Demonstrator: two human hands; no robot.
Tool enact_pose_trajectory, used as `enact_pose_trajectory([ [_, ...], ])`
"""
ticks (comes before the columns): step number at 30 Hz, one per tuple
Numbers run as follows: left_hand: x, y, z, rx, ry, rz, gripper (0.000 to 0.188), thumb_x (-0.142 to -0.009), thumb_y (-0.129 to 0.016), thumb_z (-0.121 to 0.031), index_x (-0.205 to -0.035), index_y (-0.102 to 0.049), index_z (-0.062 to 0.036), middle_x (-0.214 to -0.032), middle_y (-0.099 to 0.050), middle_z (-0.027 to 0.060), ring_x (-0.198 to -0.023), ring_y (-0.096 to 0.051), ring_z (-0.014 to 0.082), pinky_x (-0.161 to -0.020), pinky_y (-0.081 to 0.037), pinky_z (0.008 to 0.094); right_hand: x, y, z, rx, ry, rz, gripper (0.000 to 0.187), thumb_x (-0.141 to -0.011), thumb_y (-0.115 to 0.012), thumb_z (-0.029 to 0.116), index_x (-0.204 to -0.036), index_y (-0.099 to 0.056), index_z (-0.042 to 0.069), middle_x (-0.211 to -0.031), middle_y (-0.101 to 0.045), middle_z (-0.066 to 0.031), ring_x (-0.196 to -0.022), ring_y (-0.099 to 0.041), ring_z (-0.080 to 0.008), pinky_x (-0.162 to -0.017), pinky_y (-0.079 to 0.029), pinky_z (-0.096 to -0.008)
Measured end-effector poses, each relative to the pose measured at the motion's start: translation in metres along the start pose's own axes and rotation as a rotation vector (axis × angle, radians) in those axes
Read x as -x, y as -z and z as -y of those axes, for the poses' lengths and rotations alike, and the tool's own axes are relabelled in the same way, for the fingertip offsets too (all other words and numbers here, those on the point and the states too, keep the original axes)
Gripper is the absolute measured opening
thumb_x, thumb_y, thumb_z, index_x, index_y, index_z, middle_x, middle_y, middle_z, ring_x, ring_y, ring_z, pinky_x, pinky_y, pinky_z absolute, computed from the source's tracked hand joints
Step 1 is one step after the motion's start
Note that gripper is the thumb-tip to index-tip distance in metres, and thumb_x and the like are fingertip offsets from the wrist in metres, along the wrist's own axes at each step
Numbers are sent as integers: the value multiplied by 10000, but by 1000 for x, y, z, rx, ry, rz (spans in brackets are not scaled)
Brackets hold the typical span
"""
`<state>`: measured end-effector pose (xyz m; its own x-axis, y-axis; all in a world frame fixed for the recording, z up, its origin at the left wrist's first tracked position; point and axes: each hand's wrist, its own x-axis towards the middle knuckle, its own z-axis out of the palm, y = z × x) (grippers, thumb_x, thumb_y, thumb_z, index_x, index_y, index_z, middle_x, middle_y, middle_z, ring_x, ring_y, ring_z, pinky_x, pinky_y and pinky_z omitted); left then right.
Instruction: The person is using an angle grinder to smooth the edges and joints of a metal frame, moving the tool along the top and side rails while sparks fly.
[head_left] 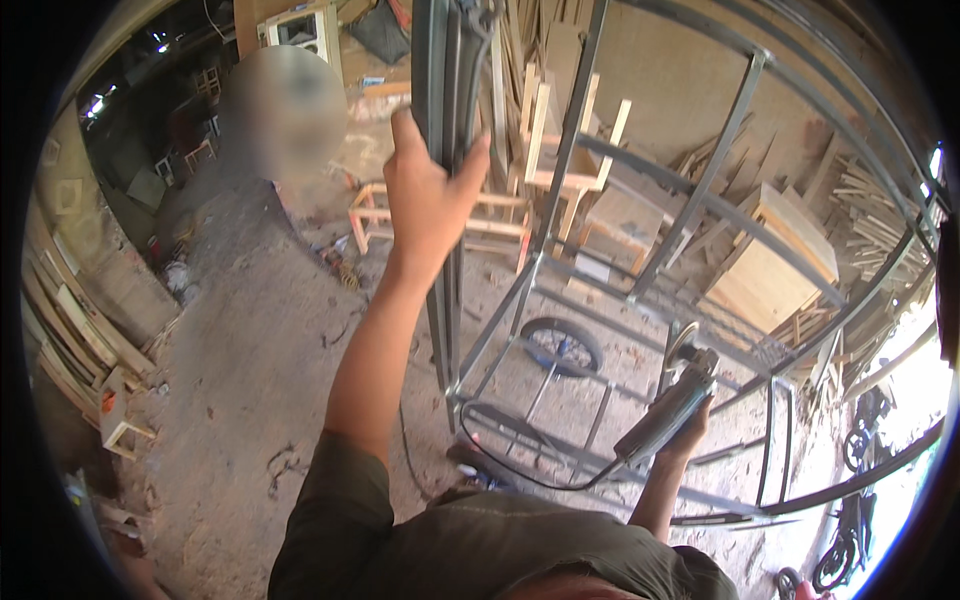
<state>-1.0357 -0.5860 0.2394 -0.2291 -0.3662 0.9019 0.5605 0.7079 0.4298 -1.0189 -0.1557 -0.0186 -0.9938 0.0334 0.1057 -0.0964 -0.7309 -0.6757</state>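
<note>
1. Clasps upright grey metal bars [429, 70] in the left hand [426, 190], with closed grip.
2. Shows, beside them, an open metal frame [566, 150], with a wheel [563, 346] beyond it on the floor [240, 380].
3. Trails a black cord [545, 483] leftward from a grey angle grinder [664, 413].
4. Holds this grinder near the frame in the right hand [688, 432], with closed grip.

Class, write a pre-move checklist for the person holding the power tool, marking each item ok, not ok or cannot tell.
1. Right hand holding the angle grinder: ok, around its body.
2. Left hand away from the disc: ok, up on the metal upright.
3. Gloves on: not ok, both hands bare.
4. Cord away from the disc: ok, it leaves the grinder's opposite end.
5. Disc stopped: cannot tell from a still.
</note>
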Motion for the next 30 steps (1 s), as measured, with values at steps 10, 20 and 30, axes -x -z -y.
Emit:
enact_pose_trajectory([
  [10, 11, 2, -28, 28, 133, -7, 580, -836, -763, -165, -1265, -500, 123, -722, -690, 129, -597, -682, 206, -533, -523, 337, 175, 69, 93, -40, 140, -155, 728, -1025, -398, 635, -1402, -459, 15, -1129, -639, -169, -912, -679, -296, -726, -609, -411],
  [20, 4, 0, 7, -50, -96, -51, 740, -827, -795, -285, -1344, -464, 129, -1074, -678, 317, -1026, -668, 439, -889, -525, 461, 353, 169, 128, 173, 279, -483, 629, -1034, -453, 533, -1404, -468, 24, -1071, -665, -187, -892, -694, -286, -768, -620, -393],
  [30, -1, 0, 44, -50, 87, 94, 794, -1059, -364, -535, -1520, -300, 107, -1499, -401, 368, -1425, -376, 458, -1191, -296, 442, 395, 123, 57, 48, 247, -553, 666, -964, -560, 501, -1407, -425, 22, -1032, -647, -197, -857, -690, -289, -726, -624, -397],
])
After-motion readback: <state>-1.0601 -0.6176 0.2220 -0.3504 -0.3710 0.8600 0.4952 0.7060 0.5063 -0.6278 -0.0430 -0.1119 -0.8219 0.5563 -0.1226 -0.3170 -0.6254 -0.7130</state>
